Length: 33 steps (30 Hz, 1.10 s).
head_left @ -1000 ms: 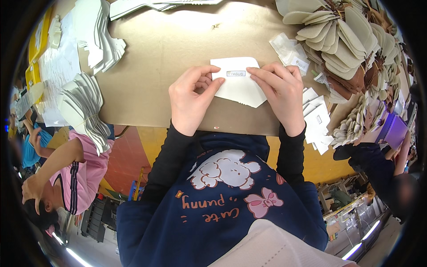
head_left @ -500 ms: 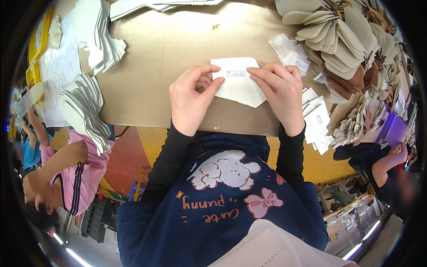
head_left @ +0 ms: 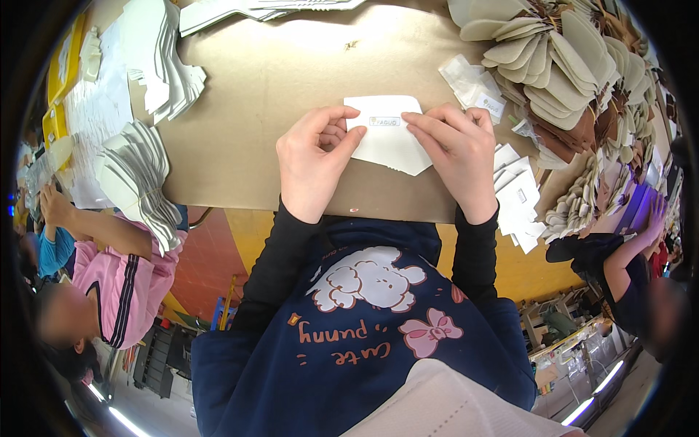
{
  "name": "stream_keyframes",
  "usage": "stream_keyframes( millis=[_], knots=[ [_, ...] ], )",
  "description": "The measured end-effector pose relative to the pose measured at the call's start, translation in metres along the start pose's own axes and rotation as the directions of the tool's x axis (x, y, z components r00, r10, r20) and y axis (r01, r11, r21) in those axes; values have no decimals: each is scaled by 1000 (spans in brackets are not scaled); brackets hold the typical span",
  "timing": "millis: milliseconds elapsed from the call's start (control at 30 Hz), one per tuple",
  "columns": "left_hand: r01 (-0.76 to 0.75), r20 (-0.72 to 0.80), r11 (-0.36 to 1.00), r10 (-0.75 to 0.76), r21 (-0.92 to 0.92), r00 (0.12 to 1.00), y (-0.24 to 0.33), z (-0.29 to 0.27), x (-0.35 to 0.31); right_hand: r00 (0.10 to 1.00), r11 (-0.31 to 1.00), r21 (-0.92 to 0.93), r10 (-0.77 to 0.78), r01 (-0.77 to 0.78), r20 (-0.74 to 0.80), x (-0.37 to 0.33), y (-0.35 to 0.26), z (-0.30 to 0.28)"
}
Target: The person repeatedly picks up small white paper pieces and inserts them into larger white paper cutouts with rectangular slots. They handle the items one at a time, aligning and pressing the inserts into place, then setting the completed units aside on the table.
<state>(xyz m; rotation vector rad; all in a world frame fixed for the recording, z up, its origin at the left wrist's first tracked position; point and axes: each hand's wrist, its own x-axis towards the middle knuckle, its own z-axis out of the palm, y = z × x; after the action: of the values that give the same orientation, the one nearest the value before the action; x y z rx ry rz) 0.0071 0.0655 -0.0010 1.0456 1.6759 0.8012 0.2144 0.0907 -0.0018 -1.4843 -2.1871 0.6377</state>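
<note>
White piece on the desk, between my fingers. Label on it runs left-right; right fingers nearer, at its right end, can't tell if pinching. Left fingers: tips apart, at piece's left edge.

White flat leather-like panel, approx. 5-sided: straight far edge, rounded far-R corner, slanted near edge w/ tiny notches. Small pale rect. label w/ dark border sits level on its far half. Panel's nr tan worktable's near edge; can't tell if raised.
</note>
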Motion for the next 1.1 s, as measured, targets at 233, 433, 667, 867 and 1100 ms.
stream_keyframes(
  millis=[233,433,667,867,1100],
  knots=[
    [-178,72,968,167,179,983,5,-1,-1,1000,1000,6,-4,4,-21,0,-1,1],
    [-198,132,933,165,300,977,11,-2,2,1000,1000,-20,7,-8,-9,0,-3,-1],
    [-157,166,938,109,309,980,15,-4,6,999,999,-11,36,-35,9,1,-6,-2],
    [-136,180,947,85,292,980,14,-6,9,999,998,-69,3,0,39,-1,-6,0],
    [-137,203,963,89,233,975,12,-8,12,997,990,-136,-16,25,70,-4,-10,0]
  ],
)
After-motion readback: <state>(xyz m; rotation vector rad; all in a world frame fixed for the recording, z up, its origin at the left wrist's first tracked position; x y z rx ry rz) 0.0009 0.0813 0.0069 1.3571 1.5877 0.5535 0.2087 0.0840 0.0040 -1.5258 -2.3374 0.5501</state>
